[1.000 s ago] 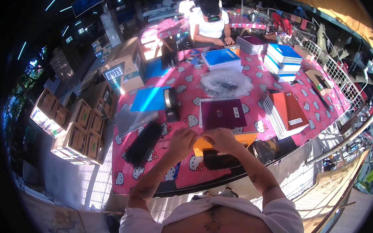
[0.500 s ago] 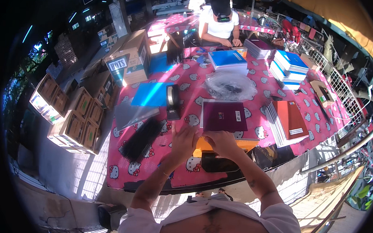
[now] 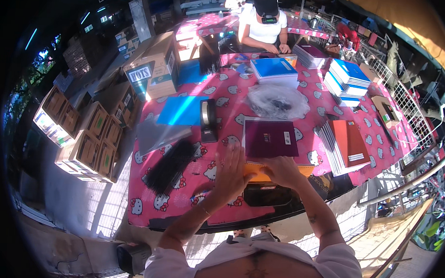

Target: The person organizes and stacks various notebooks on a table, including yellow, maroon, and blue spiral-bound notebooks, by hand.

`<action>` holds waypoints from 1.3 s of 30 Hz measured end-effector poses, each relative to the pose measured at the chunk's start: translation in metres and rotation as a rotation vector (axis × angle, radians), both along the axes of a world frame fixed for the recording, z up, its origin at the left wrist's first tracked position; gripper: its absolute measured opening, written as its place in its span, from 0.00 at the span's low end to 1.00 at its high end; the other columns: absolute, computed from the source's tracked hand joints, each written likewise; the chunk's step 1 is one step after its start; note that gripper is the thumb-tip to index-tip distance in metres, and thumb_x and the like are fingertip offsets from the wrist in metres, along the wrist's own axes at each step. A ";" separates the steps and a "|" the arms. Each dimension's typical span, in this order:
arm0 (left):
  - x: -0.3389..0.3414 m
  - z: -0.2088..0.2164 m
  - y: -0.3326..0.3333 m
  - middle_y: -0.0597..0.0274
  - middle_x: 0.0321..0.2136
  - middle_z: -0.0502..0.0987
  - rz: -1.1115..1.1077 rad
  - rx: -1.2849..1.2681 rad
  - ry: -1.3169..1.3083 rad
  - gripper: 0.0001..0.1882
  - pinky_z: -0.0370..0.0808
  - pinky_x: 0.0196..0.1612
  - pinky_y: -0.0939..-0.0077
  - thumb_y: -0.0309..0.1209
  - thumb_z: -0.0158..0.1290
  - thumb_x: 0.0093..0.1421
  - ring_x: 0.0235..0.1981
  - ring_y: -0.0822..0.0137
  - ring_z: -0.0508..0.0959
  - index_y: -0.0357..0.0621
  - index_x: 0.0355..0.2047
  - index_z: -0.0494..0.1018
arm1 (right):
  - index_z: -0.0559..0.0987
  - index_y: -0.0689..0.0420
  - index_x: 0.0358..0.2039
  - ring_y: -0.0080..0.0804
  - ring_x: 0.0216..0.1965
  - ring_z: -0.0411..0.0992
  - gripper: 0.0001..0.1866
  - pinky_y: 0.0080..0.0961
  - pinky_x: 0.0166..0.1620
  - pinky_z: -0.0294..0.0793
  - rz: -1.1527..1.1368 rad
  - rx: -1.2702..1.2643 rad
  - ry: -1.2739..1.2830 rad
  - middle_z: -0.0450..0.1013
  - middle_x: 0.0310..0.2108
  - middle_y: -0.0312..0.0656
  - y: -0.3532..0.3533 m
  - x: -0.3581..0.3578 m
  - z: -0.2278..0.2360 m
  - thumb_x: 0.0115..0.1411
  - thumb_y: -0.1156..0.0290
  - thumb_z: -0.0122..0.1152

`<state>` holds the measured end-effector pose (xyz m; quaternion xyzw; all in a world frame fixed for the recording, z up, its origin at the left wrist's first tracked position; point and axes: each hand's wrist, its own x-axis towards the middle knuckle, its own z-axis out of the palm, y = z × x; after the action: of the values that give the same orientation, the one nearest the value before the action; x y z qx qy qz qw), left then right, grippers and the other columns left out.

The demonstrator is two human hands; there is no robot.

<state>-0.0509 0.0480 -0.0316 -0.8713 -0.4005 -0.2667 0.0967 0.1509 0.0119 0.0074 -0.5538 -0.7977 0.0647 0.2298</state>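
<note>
My left hand [image 3: 229, 172] is open, fingers stretched out and close together, its palm side against the left end of an orange-covered notebook [image 3: 302, 169]. My right hand [image 3: 284, 171] is closed over the upper edge of that notebook, fingers bent and pointing left; its fingertips are partly hidden. Just beyond the hands lies a dark purple spiral notebook [image 3: 271, 139]. On the near side, a black box-like object [image 3: 267, 195] sits at the table edge below the right hand. A bundle of black binding wires or combs [image 3: 171, 167] lies left of my left hand.
On the pink patterned table [image 3: 220, 215] are a black tape dispenser [image 3: 208, 121], blue sheets [image 3: 182, 109], crumpled clear plastic [image 3: 277, 101], red-brown notebooks [image 3: 347, 146] and blue notebook stacks [image 3: 347, 79]. Cartons [image 3: 154, 68] stand left. A co-worker [image 3: 263, 30] sits across.
My left hand has shifted right and flattened upright against the orange notebook's end. My right hand has moved slightly right. The view has shifted a little.
</note>
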 end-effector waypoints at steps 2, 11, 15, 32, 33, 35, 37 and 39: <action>-0.008 -0.045 -0.036 0.41 0.65 0.54 -0.037 -0.077 0.024 0.40 0.41 0.64 0.32 0.57 0.39 0.64 0.68 0.45 0.51 0.33 0.62 0.58 | 0.80 0.49 0.37 0.45 0.31 0.78 0.09 0.42 0.34 0.76 -0.005 0.042 0.012 0.78 0.28 0.42 0.001 -0.004 0.004 0.56 0.64 0.62; -0.013 -0.079 -0.055 0.35 0.67 0.49 -0.076 -0.052 0.107 0.42 0.42 0.65 0.36 0.58 0.30 0.67 0.69 0.43 0.48 0.30 0.65 0.54 | 0.77 0.45 0.48 0.48 0.33 0.78 0.18 0.43 0.39 0.75 -0.022 0.304 -0.071 0.79 0.28 0.42 -0.019 0.019 0.008 0.56 0.63 0.62; 0.018 0.000 0.021 0.40 0.66 0.53 0.084 0.111 0.106 0.46 0.40 0.67 0.41 0.61 0.36 0.64 0.71 0.49 0.47 0.31 0.66 0.52 | 0.76 0.46 0.48 0.45 0.34 0.78 0.18 0.41 0.43 0.72 -0.109 -0.137 -0.123 0.79 0.31 0.40 -0.018 0.043 0.005 0.56 0.64 0.63; 0.002 -0.071 -0.040 0.28 0.64 0.51 -0.259 -0.068 0.111 0.41 0.46 0.67 0.41 0.53 0.40 0.66 0.68 0.37 0.49 0.23 0.64 0.51 | 0.77 0.42 0.49 0.46 0.33 0.78 0.20 0.42 0.36 0.76 -0.032 -0.099 -0.057 0.79 0.30 0.42 -0.014 0.048 -0.003 0.54 0.64 0.65; 0.008 -0.068 -0.035 0.28 0.64 0.51 -0.269 -0.050 0.119 0.42 0.46 0.67 0.41 0.53 0.40 0.66 0.68 0.38 0.50 0.23 0.64 0.51 | 0.77 0.42 0.49 0.46 0.33 0.78 0.20 0.42 0.36 0.76 -0.036 -0.101 -0.061 0.79 0.30 0.42 -0.015 0.048 -0.005 0.54 0.64 0.65; 0.018 -0.065 -0.031 0.29 0.64 0.52 -0.290 -0.015 0.137 0.42 0.46 0.67 0.42 0.52 0.41 0.66 0.68 0.38 0.50 0.23 0.63 0.52 | 0.79 0.45 0.45 0.44 0.32 0.78 0.16 0.43 0.35 0.75 -0.062 0.005 -0.008 0.78 0.27 0.42 -0.018 0.048 -0.010 0.55 0.62 0.64; 0.012 -0.077 -0.038 0.29 0.64 0.52 -0.291 -0.007 0.117 0.42 0.46 0.67 0.42 0.53 0.41 0.66 0.68 0.38 0.51 0.23 0.63 0.52 | 0.79 0.46 0.45 0.44 0.32 0.78 0.16 0.43 0.35 0.75 -0.047 -0.023 -0.021 0.78 0.27 0.42 -0.016 0.042 -0.003 0.55 0.62 0.64; 0.014 -0.079 -0.039 0.31 0.64 0.53 -0.294 -0.019 0.129 0.41 0.47 0.67 0.44 0.53 0.41 0.66 0.68 0.41 0.52 0.24 0.63 0.53 | 0.79 0.47 0.44 0.44 0.32 0.78 0.15 0.43 0.35 0.75 -0.039 -0.064 -0.033 0.78 0.27 0.42 -0.016 0.043 -0.003 0.55 0.62 0.64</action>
<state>-0.0366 0.0087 -0.1105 -0.9367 -0.2640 -0.2179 0.0738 0.1935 -0.0043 0.0047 -0.5774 -0.7878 0.0769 0.2001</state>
